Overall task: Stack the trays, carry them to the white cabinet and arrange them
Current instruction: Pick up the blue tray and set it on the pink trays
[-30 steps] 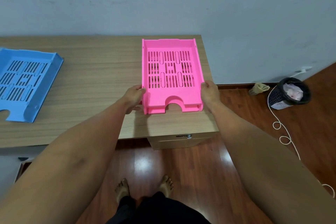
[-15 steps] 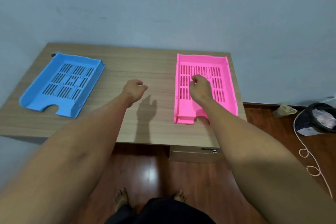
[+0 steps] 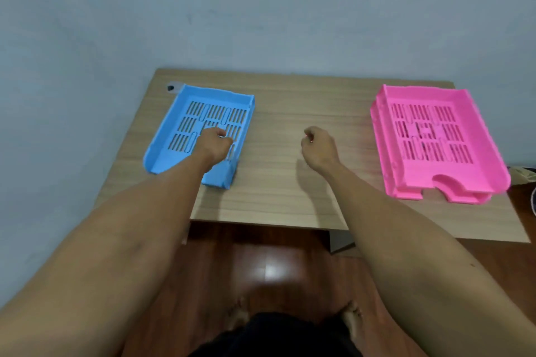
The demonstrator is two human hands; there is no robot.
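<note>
A blue slotted tray (image 3: 179, 127) lies on the left part of the wooden desk (image 3: 290, 113), its notched front towards me. My left hand (image 3: 214, 142) is over the tray's front right part with its fingers curled; I cannot tell whether it touches the tray. At the desk's right end sits a pink tray (image 3: 429, 130), which looks like two pink trays nested one on the other. My right hand (image 3: 317, 145) hovers above bare desk between the two colours, fingers loosely curled and holding nothing.
A pale wall runs behind the desk and along its left side. A small grey fitting (image 3: 171, 87) sits at the desk's back left corner. Below are a glossy wooden floor (image 3: 269, 269), my feet, and a drawer unit (image 3: 339, 240) under the desk.
Both hands have let go of the pink tray and moved left. My left hand now sits over the blue tray and my right hand has left the pink one.
</note>
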